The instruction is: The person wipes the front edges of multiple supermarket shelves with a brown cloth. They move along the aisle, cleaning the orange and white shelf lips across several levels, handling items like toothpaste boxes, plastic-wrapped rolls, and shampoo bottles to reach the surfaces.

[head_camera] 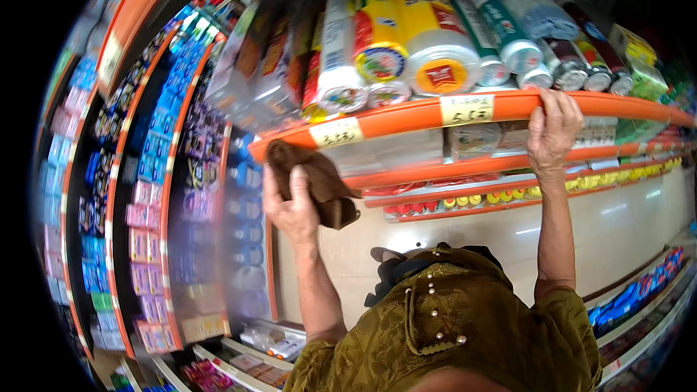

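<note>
My left hand grips a brown cloth, partly folded and hanging down, at the left end of an orange shelf edge. Farther right, my right hand rests with its fingers over the top of the same edge and holds no item. Behind the edge lie film-wrapped rolls with their ends facing me, among them a yellow and red roll, a wider yellow roll and a teal roll. Yellow price tags are fixed to the edge.
Lower orange-edged shelves hold packets and a row of yellow-topped and red-topped items. Tall shelves of blue and pink packs stand at the left, beside large blue bottles. Low racks stand at the lower right. Pale floor tiles show below.
</note>
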Action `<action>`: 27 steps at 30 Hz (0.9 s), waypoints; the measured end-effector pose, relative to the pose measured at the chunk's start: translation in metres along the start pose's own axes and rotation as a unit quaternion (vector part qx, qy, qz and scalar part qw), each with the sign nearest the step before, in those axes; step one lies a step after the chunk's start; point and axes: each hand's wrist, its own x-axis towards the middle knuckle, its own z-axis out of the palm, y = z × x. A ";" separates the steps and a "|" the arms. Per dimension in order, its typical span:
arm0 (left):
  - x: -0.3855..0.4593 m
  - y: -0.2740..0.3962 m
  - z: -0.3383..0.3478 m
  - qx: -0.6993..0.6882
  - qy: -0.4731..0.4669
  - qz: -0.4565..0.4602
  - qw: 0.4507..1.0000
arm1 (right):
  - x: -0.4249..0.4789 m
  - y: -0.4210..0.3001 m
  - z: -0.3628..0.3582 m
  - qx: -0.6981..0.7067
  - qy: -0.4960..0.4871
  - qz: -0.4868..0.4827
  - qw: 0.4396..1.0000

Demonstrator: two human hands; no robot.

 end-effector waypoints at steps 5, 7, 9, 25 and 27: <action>0.019 -0.021 0.000 0.018 -0.007 0.015 1.000 | -0.004 0.008 -0.002 0.008 -0.017 0.002 1.000; 0.022 -0.020 -0.001 -0.001 -0.003 0.010 1.000 | -0.006 0.008 -0.003 0.010 -0.024 0.001 1.000; 0.026 -0.021 -0.004 0.014 -0.003 0.013 1.000 | -0.005 0.007 -0.003 0.015 -0.022 0.000 1.000; 0.021 -0.021 -0.001 0.147 0.026 0.100 0.984 | -0.003 0.004 0.001 0.011 -0.017 -0.015 1.000; 0.024 -0.026 -0.004 0.118 0.044 0.076 0.989 | -0.004 0.004 0.002 0.001 -0.017 -0.016 1.000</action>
